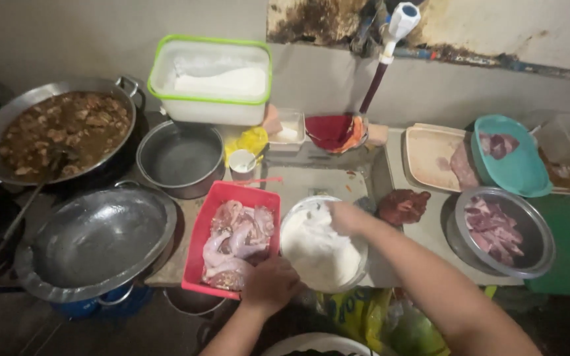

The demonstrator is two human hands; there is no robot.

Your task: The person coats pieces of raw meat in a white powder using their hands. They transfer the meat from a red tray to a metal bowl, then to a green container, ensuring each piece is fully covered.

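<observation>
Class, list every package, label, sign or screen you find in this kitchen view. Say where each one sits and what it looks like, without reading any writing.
Yellow packet: behind the small cup, beside the grey pot; crumpled, bright yellow.
Yellow bag: bottom edge, below the white bowl that both hands touch; crinkled plastic with dark print.
Green bag: right of the yellow bag; soft, translucent green.
No signs or screens.

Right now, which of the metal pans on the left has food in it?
The far-left wok, holding brown stew. The small pot beside it and the big wok in front are empty.
</observation>
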